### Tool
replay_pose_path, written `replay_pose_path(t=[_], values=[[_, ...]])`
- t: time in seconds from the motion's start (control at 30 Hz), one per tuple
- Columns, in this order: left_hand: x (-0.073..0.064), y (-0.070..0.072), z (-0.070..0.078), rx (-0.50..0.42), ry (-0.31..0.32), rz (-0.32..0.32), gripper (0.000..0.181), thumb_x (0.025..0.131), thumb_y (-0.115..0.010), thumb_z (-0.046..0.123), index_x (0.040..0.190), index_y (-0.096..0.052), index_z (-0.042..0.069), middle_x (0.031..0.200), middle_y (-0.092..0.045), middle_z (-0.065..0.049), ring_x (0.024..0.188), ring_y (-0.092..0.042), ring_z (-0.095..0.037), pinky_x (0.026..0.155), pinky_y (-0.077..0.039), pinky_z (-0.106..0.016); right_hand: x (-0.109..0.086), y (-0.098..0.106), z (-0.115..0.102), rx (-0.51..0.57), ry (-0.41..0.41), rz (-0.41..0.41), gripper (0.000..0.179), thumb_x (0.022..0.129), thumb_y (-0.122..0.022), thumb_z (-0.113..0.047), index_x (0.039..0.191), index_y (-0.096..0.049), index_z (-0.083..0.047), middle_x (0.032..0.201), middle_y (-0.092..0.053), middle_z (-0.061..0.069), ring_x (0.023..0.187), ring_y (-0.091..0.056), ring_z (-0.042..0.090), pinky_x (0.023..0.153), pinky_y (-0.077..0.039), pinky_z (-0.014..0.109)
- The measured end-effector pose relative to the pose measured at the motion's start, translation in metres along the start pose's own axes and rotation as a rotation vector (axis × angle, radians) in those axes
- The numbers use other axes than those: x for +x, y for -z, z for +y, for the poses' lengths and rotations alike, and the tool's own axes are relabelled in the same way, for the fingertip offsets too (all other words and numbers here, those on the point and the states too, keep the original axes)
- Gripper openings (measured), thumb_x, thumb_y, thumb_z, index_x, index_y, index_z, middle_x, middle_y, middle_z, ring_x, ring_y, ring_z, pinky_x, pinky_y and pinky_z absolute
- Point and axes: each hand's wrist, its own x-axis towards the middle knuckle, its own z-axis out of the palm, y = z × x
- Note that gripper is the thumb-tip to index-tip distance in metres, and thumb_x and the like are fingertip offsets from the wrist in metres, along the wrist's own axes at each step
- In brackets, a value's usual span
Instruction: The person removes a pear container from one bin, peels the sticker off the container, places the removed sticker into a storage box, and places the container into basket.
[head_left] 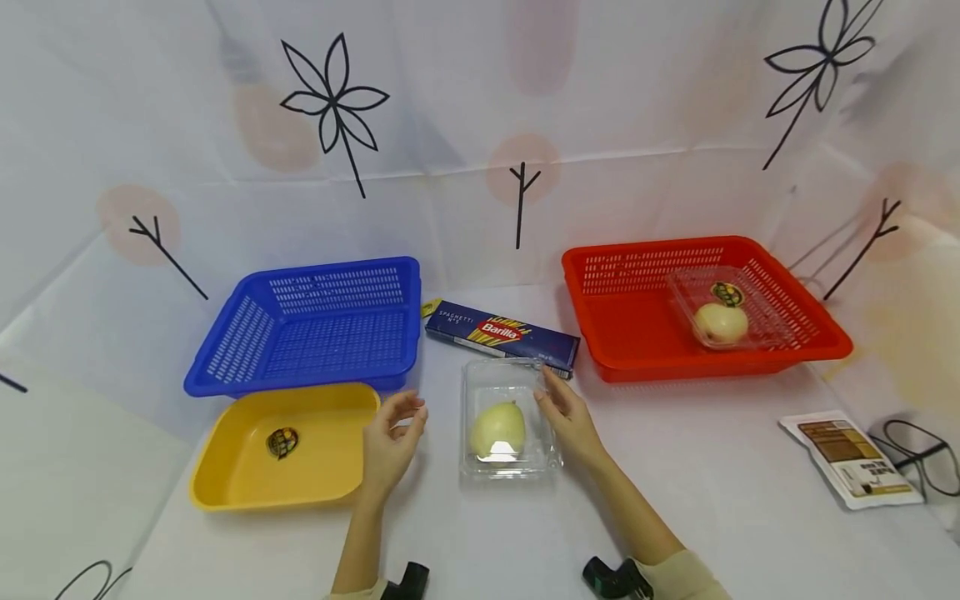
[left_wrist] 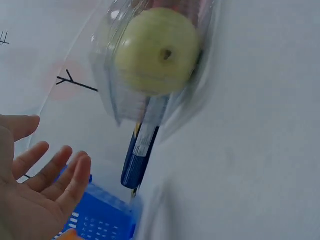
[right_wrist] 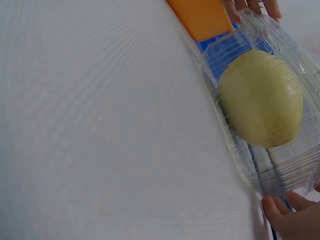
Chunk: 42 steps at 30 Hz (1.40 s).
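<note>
Fingers of the right hand (head_left: 572,417), in the head view, appear to pinch the right edge of the box (head_left: 487,385) against the thumb. Inside sits a pear (head_left: 498,429); the box is on the table (head_left: 465,542), just in front of the spaghetti (head_left: 487,330). The left hand (head_left: 392,440) is apart from it, fingers loosely bent and empty, beside the yellow tray (head_left: 240,454). If raised by that one edge, the box could tip, since the pear may roll and shift the weight. A push away from the person might knock the spaghetti.

In the left wrist view, the left fingers are slightly spread, clear of the plastic, so that side has no support. Whether the lid is latched does not show; if loose, a tug could spring it open.

In the right wrist view, right fingertips meet the box's edge. The plastic looks thin and slick: a hard squeeze might buckle it, a light one might slip.
</note>
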Motion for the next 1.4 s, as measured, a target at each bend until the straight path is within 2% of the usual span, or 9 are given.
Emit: replay_pose_path(t=[0.07,0.2,0.37,0.57,0.63,0.87,1.07,1.3,1.4], values=[[-0.002,-0.009,-0.003,0.014,0.037,-0.069,0.037,0.083,-0.064,-0.007,0.118,-0.053,-0.015,0.11,-0.06,-0.031,0.097,-0.063,-0.034,0.073,-0.057,-0.035,-0.002,-0.001,-0.012,-0.003,-0.002,0.0,0.048,0.095,-0.05,-0.002,0.139,-0.036,0.01,0.139,-0.039,0.032,0.119,-0.047,0.047,0.098,-0.039,0.052],[-0.007,-0.025,-0.025,-0.015,0.138,-0.211,0.059,0.087,-0.065,0.005,0.137,-0.038,-0.009,0.13,-0.047,-0.033,0.118,-0.05,-0.044,0.089,-0.051,-0.045,-0.008,-0.002,-0.036,-0.013,0.001,0.006,0.046,0.094,-0.048,0.003,0.135,-0.035,0.016,0.136,-0.038,0.036,0.118,-0.046,0.051,0.097,-0.039,0.054],[-0.012,-0.041,-0.03,-0.03,0.222,-0.328,0.069,0.087,-0.065,0.012,0.144,-0.028,-0.005,0.137,-0.04,-0.034,0.124,-0.042,-0.047,0.095,-0.044,-0.053,-0.007,-0.003,-0.028,0.004,0.015,0.009,0.046,0.093,-0.049,0.003,0.135,-0.035,0.017,0.135,-0.038,0.037,0.119,-0.044,0.051,0.097,-0.038,0.054],[-0.015,-0.05,-0.033,-0.039,0.245,-0.328,0.068,0.088,-0.063,0.011,0.144,-0.028,-0.004,0.141,-0.034,-0.033,0.127,-0.038,-0.049,0.101,-0.036,-0.056,0.0,-0.004,0.004,0.011,0.001,0.018,0.047,0.095,-0.051,-0.003,0.139,-0.037,0.008,0.139,-0.04,0.031,0.121,-0.046,0.046,0.098,-0.039,0.05],[-0.016,-0.051,-0.034,-0.05,0.243,-0.323,0.067,0.089,-0.062,0.01,0.144,-0.027,-0.005,0.142,-0.032,-0.034,0.127,-0.037,-0.049,0.102,-0.034,-0.056,-0.001,-0.003,0.007,-0.003,-0.004,0.011,0.048,0.096,-0.051,-0.007,0.14,-0.037,0.006,0.14,-0.04,0.028,0.121,-0.047,0.044,0.098,-0.04,0.049],[-0.02,-0.052,-0.033,-0.036,0.241,-0.308,0.065,0.091,-0.061,0.014,0.144,-0.028,-0.003,0.142,-0.032,-0.033,0.128,-0.037,-0.048,0.103,-0.033,-0.054,-0.009,0.001,0.005,-0.006,-0.005,-0.056,0.052,0.097,-0.051,-0.012,0.144,-0.033,0.0,0.148,-0.034,0.02,0.127,-0.041,0.044,0.101,-0.036,0.052],[-0.023,-0.053,-0.03,-0.033,0.271,-0.294,0.068,0.092,-0.059,0.02,0.144,-0.025,-0.008,0.137,-0.035,-0.038,0.127,-0.037,-0.049,0.103,-0.033,-0.054,-0.021,0.004,0.001,-0.005,-0.024,-0.102,0.057,0.094,-0.054,-0.008,0.145,-0.03,0.001,0.146,-0.032,0.027,0.124,-0.043,0.047,0.1,-0.036,0.055],[-0.025,-0.053,-0.027,0.03,0.285,-0.333,0.057,0.093,-0.058,0.024,0.131,-0.041,-0.015,0.127,-0.05,-0.033,0.118,-0.051,-0.042,0.098,-0.043,-0.051,-0.03,0.004,-0.007,-0.024,-0.098,-0.12,0.064,0.096,-0.051,-0.013,0.146,-0.018,0.007,0.148,-0.023,0.031,0.127,-0.036,0.049,0.101,-0.033,0.054],[-0.026,-0.053,-0.026,-0.002,0.283,-0.342,0.059,0.093,-0.058,0.022,0.133,-0.036,-0.016,0.128,-0.048,-0.035,0.115,-0.053,-0.042,0.095,-0.045,-0.049,-0.031,0.001,-0.009,-0.049,-0.079,-0.116,0.062,0.096,-0.05,-0.014,0.145,-0.02,0.01,0.149,-0.022,0.029,0.125,-0.039,0.049,0.101,-0.036,0.054]])
